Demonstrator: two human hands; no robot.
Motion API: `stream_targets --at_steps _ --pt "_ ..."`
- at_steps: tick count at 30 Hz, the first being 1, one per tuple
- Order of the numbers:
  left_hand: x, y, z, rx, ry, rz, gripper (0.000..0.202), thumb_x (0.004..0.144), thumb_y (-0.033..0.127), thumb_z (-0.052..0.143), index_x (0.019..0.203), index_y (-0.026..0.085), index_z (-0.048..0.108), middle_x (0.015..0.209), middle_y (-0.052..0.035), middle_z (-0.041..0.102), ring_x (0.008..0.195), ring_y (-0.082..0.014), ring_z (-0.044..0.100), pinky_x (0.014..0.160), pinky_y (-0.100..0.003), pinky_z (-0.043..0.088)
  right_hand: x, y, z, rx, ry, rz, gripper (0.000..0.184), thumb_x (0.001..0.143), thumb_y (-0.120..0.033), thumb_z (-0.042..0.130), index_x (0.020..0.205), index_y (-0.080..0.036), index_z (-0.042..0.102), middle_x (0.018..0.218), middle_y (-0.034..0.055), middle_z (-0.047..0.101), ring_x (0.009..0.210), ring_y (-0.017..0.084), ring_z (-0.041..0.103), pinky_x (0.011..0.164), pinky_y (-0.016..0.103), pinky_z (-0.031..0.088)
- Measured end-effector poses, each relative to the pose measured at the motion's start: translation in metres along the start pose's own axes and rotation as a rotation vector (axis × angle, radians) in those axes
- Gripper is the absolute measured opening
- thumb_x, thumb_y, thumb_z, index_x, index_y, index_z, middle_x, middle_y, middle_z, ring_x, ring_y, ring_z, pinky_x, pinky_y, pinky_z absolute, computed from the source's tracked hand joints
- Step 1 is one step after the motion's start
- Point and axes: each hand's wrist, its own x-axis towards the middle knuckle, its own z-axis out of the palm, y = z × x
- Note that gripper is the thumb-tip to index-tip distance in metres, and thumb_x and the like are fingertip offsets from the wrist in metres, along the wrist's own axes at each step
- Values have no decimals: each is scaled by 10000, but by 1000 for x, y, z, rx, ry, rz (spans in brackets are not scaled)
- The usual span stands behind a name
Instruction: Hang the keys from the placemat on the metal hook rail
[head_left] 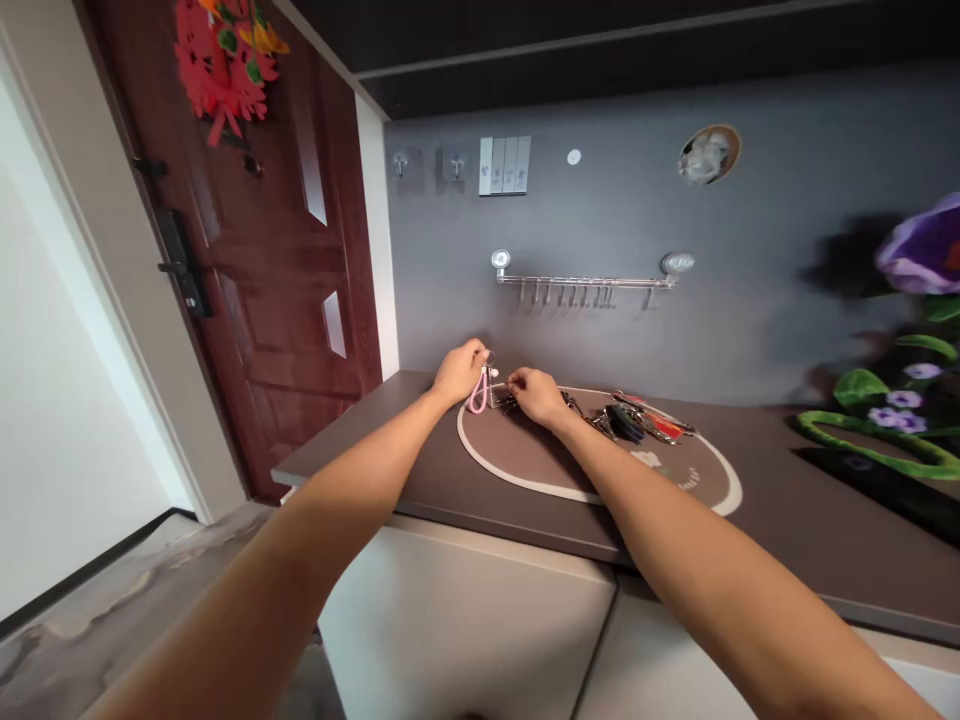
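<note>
Left hand [457, 374] pinches a ring [491, 357], apparently so the pink strap [472, 402] hangs free below its fingertips. Right hand [537, 396], just beside: fingers narrow; contents, cannot tell.

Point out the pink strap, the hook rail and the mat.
Pink strap [474, 398]: head view, left side of its loop.
Hook rail [585, 281]: head view, middle of its bar.
Mat [529, 455]: head view, bare brown surface left of center.

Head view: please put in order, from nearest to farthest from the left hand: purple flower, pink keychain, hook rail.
1. Pink keychain: hanging at the left hand.
2. Hook rail: on the wall, up and right.
3. Purple flower: at the far right edge.
</note>
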Motion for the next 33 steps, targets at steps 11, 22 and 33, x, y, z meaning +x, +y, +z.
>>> stream_targets --at_steps 11,22,33 --pt "2 11 3 -1021 -56 -384 93 820 229 476 784 147 450 683 -9 589 577 -86 576 609 -263 487 -2 -11 -5 231 250 -132 284 828 -293 398 1046 -180 539 973 70 618 879 161 558 813 297 397" --pt "-4 13 7 -1058 -187 -307 184 734 290 596 780 140 499 669 3 568 574 -72 556 569 -212 468 0 -12 -5 394 301 -191 194 751 -338 487 785 -179 594 843 56 577 799 160 527 766 308 407" --pt "-5 12 9 -855 -116 -211 298 761 440 494 762 143 509 704 -15 571 621 -102 542 592 -230 438 5 -4 -2 659 266 -96 250 720 -413 494 723 -168 538 697 9 584 666 130 526 692 276 420"
